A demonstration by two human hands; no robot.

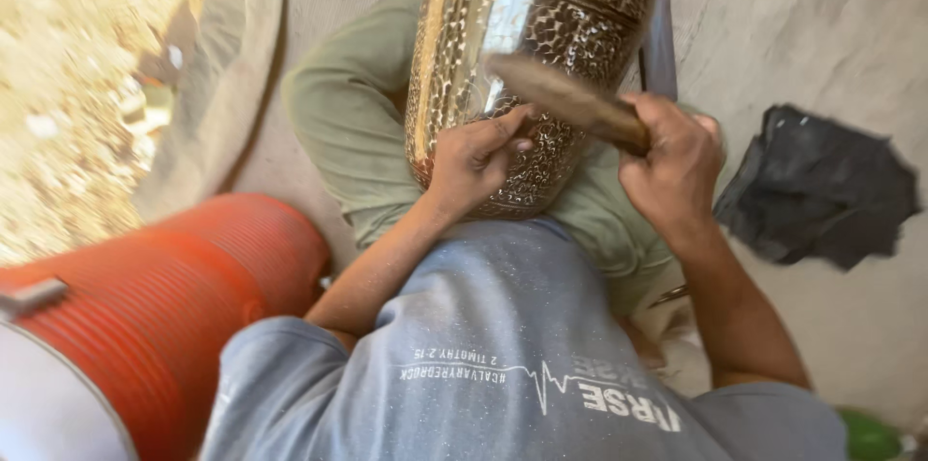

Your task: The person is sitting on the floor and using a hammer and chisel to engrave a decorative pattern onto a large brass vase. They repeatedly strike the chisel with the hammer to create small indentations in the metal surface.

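Both hands are busy on the pot: my left hand (pixel 478 157) lies flat-fingered against the side of the hammered metal vessel (pixel 527 55), steadying it without closing round anything, and my right hand (pixel 672 157) is clenched on the wooden handle of a hammer (pixel 565 99), whose blurred head sits just over the left fingertips. The vessel rests tilted in my lap, between knees in olive-green trousers (pixel 348 113), over a pale concrete floor (pixel 822 26). As I judge it, the main risk is the blow landing on those left fingers, since they lie right beside the strike point; a glancing hit on the rounded, polished wall could also skid, or roll the pot off my legs. Its skin is bright brass-coloured metal, densely dimpled, with one smooth mirror-like band. A ribbed orange drum (pixel 164 306) stands at my left, and a crumpled dark cloth (pixel 817 190) lies on the floor at my right.
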